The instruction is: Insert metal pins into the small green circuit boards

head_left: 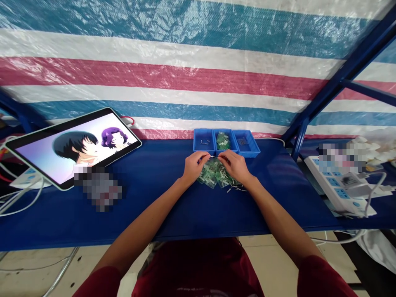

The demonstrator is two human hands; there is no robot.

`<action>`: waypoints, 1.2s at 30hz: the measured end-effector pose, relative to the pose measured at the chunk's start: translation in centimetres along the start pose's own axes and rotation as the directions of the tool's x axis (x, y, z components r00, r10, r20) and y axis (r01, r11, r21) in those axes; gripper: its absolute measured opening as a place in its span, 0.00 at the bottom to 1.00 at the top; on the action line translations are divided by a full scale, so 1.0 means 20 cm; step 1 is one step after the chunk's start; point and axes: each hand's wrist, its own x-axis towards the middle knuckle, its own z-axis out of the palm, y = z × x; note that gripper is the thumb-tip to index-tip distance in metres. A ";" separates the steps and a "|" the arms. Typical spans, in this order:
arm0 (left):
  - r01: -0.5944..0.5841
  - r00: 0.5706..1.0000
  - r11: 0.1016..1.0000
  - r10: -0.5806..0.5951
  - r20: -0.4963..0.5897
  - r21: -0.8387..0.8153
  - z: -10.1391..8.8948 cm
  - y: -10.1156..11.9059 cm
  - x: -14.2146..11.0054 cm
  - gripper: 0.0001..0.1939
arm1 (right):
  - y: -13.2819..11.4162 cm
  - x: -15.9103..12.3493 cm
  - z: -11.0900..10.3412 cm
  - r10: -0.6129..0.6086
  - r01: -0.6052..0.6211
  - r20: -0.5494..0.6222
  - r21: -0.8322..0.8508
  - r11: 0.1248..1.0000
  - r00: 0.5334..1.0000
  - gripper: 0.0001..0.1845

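My left hand (194, 168) and right hand (235, 166) pinch a slim pale strip (213, 156) near glossy, greenish plastic packets (209, 177).

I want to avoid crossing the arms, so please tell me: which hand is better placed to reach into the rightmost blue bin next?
Likely the right hand: it is nearer the rightmost blue bin, while the left hand is before the leftmost bin. Both appear to pinch a thin pale piece, though.
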 end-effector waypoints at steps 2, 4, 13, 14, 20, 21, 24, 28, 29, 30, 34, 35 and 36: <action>0.007 1.000 1.000 -0.006 -0.011 0.001 -0.01 0.01 -0.02 0.13 | 0.00 0.00 0.00 -0.018 0.018 0.007 -0.003 1.000 1.000 0.13; 0.006 1.000 1.000 -0.006 -0.021 -0.006 -0.01 0.01 -0.03 0.13 | -0.01 -0.01 0.00 -0.028 0.028 0.012 -0.002 1.000 1.000 0.13; -0.017 0.999 1.000 0.018 -0.039 0.016 -0.03 0.00 -0.03 0.13 | -0.03 0.00 0.01 0.000 0.001 -0.004 0.023 1.000 1.000 0.14; -0.030 0.998 0.999 0.031 -0.045 0.020 -0.03 0.00 -0.03 0.12 | -0.04 0.01 0.01 0.004 -0.004 -0.011 0.026 1.000 1.000 0.14; -0.072 0.989 0.997 0.072 -0.126 0.007 -0.04 0.02 -0.03 0.10 | -0.06 0.10 -0.01 0.023 -0.022 -0.014 0.050 0.999 1.000 0.13; -0.058 0.989 0.998 0.057 -0.135 -0.001 -0.04 0.02 -0.03 0.11 | -0.06 0.12 -0.02 0.023 -0.023 -0.002 0.057 0.998 1.000 0.13; -0.022 0.990 1.000 0.019 -0.143 -0.020 -0.05 0.01 -0.03 0.11 | -0.07 0.17 -0.03 0.023 -0.025 0.023 0.099 0.995 0.999 0.13; -0.003 0.992 0.999 -0.002 -0.125 -0.039 -0.05 0.01 -0.03 0.11 | -0.08 0.13 0.00 0.035 -0.033 -0.020 0.114 0.993 0.999 0.15; 0.003 0.993 0.999 -0.008 -0.118 -0.043 -0.05 0.02 -0.03 0.12 | -0.08 0.11 0.01 0.035 -0.033 -0.012 0.105 0.994 0.999 0.16; 0.007 0.994 0.999 -0.012 -0.112 -0.047 -0.04 0.02 -0.03 0.12 | -0.07 0.09 0.01 0.033 -0.032 -0.001 0.101 0.994 0.999 0.16; -0.013 0.995 0.998 0.007 -0.099 -0.067 -0.04 0.05 -0.04 0.11 | -0.05 0.04 0.02 0.030 -0.031 0.015 0.094 0.995 0.999 0.17; -0.022 0.995 0.997 0.015 -0.102 -0.074 -0.03 0.05 -0.04 0.10 | -0.04 0.03 0.02 0.030 -0.031 0.013 0.089 0.996 0.999 0.17; -0.028 0.994 0.996 0.019 -0.107 -0.081 -0.03 0.05 -0.04 0.09 | -0.04 0.03 0.02 0.030 -0.031 0.010 0.083 0.996 1.000 0.18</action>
